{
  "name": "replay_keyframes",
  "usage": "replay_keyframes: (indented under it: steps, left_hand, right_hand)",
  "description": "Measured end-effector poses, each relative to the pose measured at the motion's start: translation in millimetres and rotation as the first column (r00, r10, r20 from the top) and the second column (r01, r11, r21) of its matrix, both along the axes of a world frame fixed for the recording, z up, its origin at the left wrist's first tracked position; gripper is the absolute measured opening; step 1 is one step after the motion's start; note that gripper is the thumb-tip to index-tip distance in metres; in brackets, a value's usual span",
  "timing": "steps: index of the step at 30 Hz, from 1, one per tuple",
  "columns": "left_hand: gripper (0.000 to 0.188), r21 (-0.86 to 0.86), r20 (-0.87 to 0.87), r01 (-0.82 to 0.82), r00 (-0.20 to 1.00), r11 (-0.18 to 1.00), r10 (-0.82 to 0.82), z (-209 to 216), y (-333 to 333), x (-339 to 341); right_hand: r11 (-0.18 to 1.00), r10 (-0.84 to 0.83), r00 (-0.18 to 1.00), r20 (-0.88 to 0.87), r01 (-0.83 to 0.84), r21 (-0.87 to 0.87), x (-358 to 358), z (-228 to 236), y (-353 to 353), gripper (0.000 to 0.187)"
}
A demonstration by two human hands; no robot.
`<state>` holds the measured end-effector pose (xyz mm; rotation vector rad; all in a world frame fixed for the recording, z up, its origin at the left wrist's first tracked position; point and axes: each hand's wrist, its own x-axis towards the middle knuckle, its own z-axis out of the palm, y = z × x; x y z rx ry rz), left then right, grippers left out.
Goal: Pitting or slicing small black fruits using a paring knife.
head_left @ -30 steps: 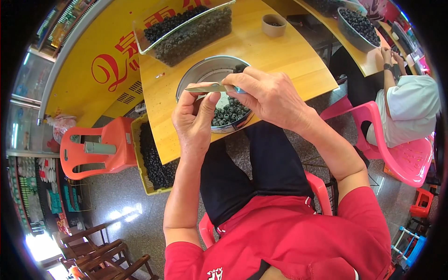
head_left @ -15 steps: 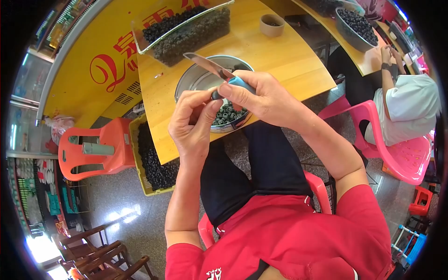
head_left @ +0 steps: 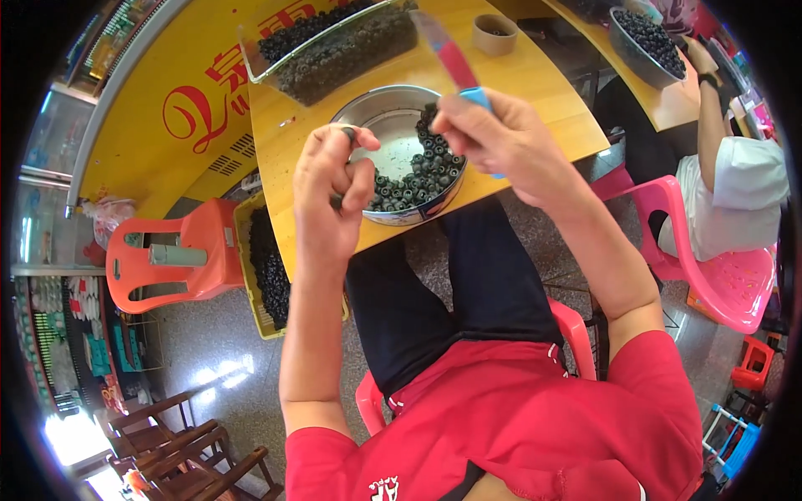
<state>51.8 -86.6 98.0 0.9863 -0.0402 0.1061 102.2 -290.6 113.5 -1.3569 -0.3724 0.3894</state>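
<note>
On the table (head_left: pixel 547 93), a bowl (head_left: pixel 399 150) sits at the near edge, a box (head_left: pixel 349 58) behind left, a cup (head_left: pixel 494 40) behind right. Left of the table, a crate (head_left: pixel 248 284), then a chair (head_left: pixel 215 250) bearing a bottle (head_left: pixel 177 255).

the wooden table (head_left: pixel 274 154) bears a basin (head_left: pixel 393 152), tub (head_left: pixel 351 57) and cup (head_left: pixel 494 40).

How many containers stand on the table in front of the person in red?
3: a clear box at the far left, a small brown cup right of it, and a round metal tin at the near edge. Others may be hidden beyond the picture's top.
</note>
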Motion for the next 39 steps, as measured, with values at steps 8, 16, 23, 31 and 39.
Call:
replay_keyframes:
  steps: [8, 16, 23, 31, 39]
  left_hand:
    - [0.021, 0.375, -0.296, 0.368, 0.917, 0.851, -0.266, -14.4, 22.4, 61.0]
    - [0.027, 0.941, -0.337, 0.333, 0.928, -0.055, -0.159, -34.6, -3.8, 77.7]
    - [0.024, 0.972, -0.221, 0.199, 0.957, -0.127, -0.187, -31.3, -3.8, 77.0]
    - [0.018, 0.640, -0.157, 0.185, 0.982, 0.746, -0.109, -1.3, 0.3, 35.5]
    - [0.021, 0.582, -0.015, -0.007, 1.000, 0.813, 0.019, -2.2, -9.8, 9.0]
  right_hand:
    - [0.999, -0.005, 0.998, -0.057, 0.007, 0.035, 1.1, -14.4, -23.4, 0.030]
    - [1.000, -0.016, 0.999, -0.051, 0.017, 0.009, 6.7, -31.2, -40.0, 0.029]
    - [0.998, -0.028, 0.998, 0.048, 0.031, -0.050, 10.7, -37.5, -35.9, 0.029]
    - [0.999, -0.032, 0.986, 0.164, 0.038, -0.035, 10.3, -36.4, -3.7, 0.025]
    - [0.998, 0.018, 1.000, -0.009, -0.017, 0.062, 0.4, -20.0, 21.0, 0.021]
